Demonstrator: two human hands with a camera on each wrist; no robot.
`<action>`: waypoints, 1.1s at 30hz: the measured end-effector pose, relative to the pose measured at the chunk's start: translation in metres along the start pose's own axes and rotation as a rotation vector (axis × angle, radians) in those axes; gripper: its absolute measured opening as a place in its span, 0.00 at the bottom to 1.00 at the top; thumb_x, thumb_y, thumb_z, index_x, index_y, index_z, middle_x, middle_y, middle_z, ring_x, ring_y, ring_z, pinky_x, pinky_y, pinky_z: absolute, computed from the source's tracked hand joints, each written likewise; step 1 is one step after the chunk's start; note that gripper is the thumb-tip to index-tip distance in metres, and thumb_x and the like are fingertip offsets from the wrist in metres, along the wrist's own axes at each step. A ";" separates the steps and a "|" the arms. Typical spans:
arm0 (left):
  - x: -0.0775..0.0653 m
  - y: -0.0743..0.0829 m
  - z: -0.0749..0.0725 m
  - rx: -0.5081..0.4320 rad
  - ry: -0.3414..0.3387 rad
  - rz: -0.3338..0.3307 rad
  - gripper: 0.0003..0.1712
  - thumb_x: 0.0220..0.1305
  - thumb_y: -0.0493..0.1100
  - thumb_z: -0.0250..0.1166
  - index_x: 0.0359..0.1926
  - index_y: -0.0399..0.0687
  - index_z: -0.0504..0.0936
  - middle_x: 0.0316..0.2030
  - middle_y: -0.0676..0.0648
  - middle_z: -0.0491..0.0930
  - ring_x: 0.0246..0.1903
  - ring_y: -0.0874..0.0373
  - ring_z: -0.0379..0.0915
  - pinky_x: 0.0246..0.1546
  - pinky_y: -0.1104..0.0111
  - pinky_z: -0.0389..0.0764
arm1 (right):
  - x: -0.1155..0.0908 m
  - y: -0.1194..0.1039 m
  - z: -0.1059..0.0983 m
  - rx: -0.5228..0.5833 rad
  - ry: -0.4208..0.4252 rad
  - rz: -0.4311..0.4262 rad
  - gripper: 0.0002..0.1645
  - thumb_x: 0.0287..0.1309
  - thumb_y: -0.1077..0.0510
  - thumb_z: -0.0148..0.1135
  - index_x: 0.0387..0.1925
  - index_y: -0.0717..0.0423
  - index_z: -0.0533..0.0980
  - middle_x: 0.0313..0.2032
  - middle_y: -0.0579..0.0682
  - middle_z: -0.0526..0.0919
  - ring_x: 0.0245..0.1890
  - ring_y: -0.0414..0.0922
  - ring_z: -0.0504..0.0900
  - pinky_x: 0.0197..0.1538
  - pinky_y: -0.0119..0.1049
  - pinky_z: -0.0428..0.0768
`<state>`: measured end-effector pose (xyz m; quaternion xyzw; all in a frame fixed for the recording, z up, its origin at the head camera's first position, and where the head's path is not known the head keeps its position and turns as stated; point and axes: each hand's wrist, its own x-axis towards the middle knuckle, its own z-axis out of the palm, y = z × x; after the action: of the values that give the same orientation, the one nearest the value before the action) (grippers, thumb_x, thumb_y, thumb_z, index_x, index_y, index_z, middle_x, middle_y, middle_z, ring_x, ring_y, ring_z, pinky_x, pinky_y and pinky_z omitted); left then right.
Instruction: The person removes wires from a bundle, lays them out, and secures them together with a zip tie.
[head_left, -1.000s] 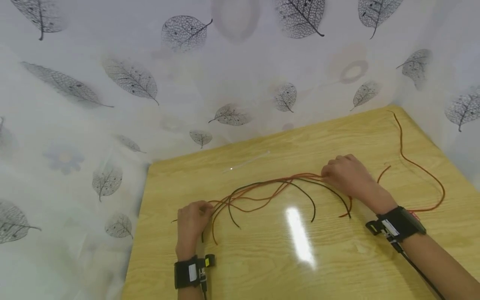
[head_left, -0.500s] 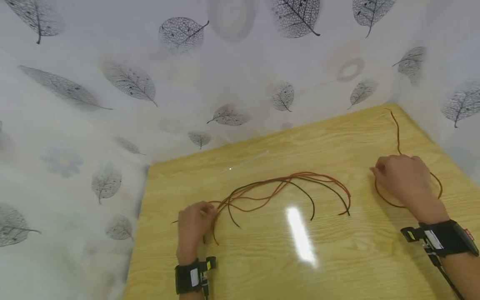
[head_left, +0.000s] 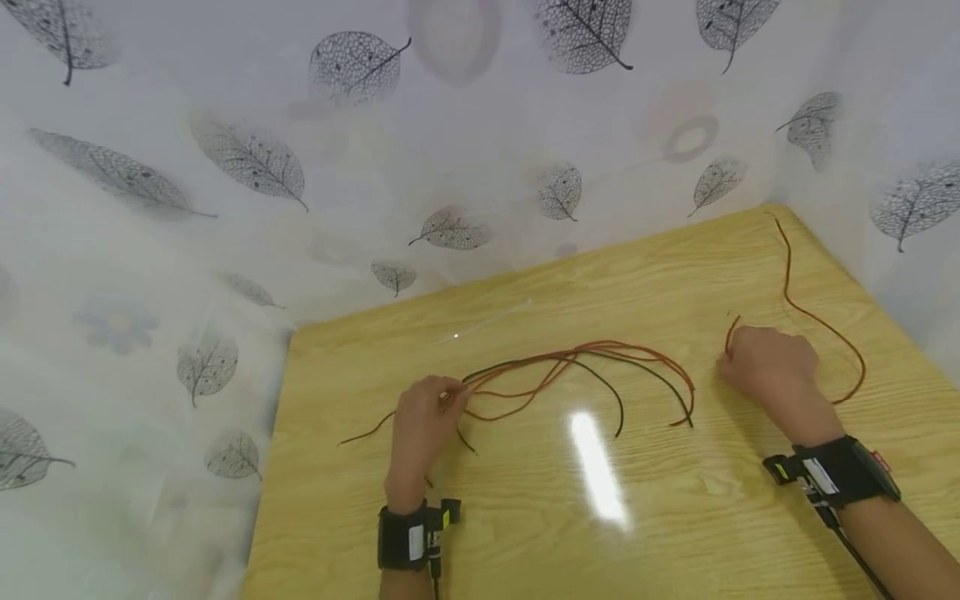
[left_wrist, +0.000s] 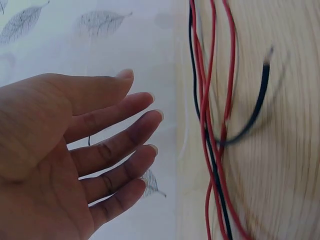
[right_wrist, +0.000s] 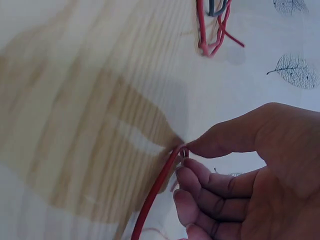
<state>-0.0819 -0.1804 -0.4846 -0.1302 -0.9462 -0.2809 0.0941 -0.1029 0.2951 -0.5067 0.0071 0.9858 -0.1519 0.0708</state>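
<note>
In the head view my left hand (head_left: 426, 421) hovers at the left part of a bundle of red and black wires. The left wrist view shows its fingers loosely spread, with a gap between them and the bundled wires (left_wrist: 203, 117). A black wire (left_wrist: 257, 107) with a bare stripped tip curls out of that bundle. At the right, my right hand (head_left: 772, 362) pinches a separate red wire (right_wrist: 152, 197) between thumb and fingers. One end of it pokes up beside the hand, while the rest runs in a curve toward the far right corner.
The wood-grain table (head_left: 525, 517) meets a leaf-printed white covering (head_left: 480, 150) at its back and sides. Behind the bundle lies a thin clear strip (head_left: 491, 320). A bright light reflection shows on the tabletop.
My right hand has left the bundle's right end, moved right and taken hold of the separate red wire, shifting slightly back left. My left hand has moved right and up along the bundle.
</note>
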 end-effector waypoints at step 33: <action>0.052 0.108 0.060 0.123 0.095 0.466 0.07 0.65 0.46 0.72 0.43 0.57 0.92 0.40 0.59 0.88 0.30 0.62 0.72 0.30 0.76 0.69 | -0.021 -0.154 -0.021 -0.003 0.353 -0.659 0.03 0.58 0.58 0.72 0.33 0.54 0.86 0.26 0.45 0.83 0.27 0.45 0.79 0.40 0.45 0.76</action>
<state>-0.1050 -0.0497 -0.4658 -0.3255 -0.9005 -0.1992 0.2085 -0.0909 0.1543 -0.4383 -0.2844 0.9325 -0.1615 -0.1530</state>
